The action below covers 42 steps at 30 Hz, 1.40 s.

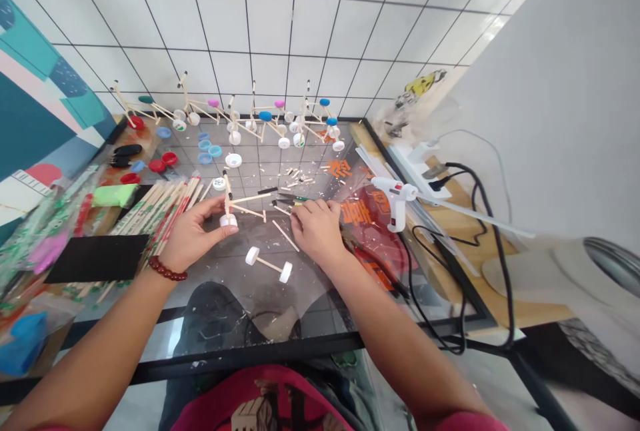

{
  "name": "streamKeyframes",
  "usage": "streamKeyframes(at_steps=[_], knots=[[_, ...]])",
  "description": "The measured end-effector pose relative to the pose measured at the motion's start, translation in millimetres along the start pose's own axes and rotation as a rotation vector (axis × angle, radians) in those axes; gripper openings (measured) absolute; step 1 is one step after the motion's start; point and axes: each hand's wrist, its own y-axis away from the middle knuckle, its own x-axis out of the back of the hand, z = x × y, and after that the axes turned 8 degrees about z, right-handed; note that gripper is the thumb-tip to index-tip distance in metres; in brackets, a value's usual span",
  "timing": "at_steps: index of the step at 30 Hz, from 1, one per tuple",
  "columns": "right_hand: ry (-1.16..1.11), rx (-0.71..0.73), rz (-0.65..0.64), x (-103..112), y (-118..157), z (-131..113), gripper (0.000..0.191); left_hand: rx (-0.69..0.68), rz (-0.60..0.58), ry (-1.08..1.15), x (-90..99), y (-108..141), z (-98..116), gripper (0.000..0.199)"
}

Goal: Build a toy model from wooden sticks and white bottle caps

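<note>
My left hand (193, 231), closed, pinches a small model bicycle frame (250, 206) made of wooden sticks. It has a white bottle-cap wheel by my thumb and a black-tipped upright stick. On the glass tabletop, my right hand (316, 228) has its fingers bent down over thin dark pieces (285, 199); whatever the fingertips grip is hidden. A loose wooden stick (285, 236) lies between my hands. Nearer to me sits an axle stick with a white cap wheel (285, 272) on each end. Two white caps, one of them a plain cap (233, 160), lie beyond my left hand.
Several finished stick bicycles (265, 116) stand along the tiled wall. A white glue gun (395, 201) and black cables (480, 198) are at right, with pliers (380, 268) beside my right wrist. Chopsticks (145, 218), a black sheet (95, 259) and coloured caps (170, 158) lie left.
</note>
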Motion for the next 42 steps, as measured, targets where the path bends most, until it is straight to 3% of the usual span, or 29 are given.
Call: streamKeyframes(at_steps=[12,21,42], knots=[[-0.045,0.021,0.127,3.8,4.0,2.0,0.011,0.012,0.007,0.021,-0.9,-0.3,4.6,0.087],[-0.052,-0.129,0.310,22.6,0.0,25.7,0.013,-0.017,0.004,0.041,-0.9,-2.2,-4.6,0.089],[-0.048,-0.198,0.329,23.3,-0.4,35.9,0.016,-0.007,0.018,0.026,-0.7,-1.3,6.3,0.085]])
